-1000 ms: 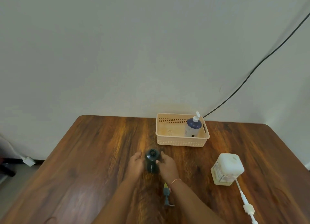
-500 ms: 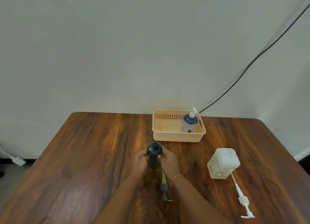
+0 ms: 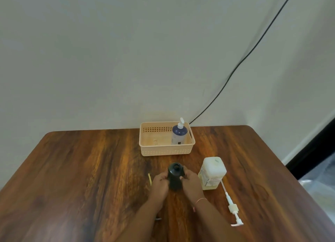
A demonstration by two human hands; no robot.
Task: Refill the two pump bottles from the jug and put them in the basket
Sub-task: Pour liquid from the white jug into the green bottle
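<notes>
A dark pump bottle (image 3: 175, 176) with its neck uncovered stands on the wooden table (image 3: 90, 169). My left hand (image 3: 160, 184) and my right hand (image 3: 192, 182) clasp it from both sides. Its dark pump with a yellow tube (image 3: 150, 178) lies on the table, mostly hidden behind my left arm. The pale yellow jug (image 3: 212, 173) stands just right of my right hand, and its white pump (image 3: 232, 205) lies on the table in front of it. A blue pump bottle (image 3: 179, 133) with a white pump stands in the right end of the beige basket (image 3: 163, 151).
The basket sits at the table's far edge against a pale wall. A black cable (image 3: 235, 69) runs down the wall to behind the basket. The table's right edge drops off to a dark floor area (image 3: 317, 151).
The view has swung left, so everything sits further right in the picture. Both hands still hold the dark bottle, now close beside the jug. The dark pump now shows left of my arm.
</notes>
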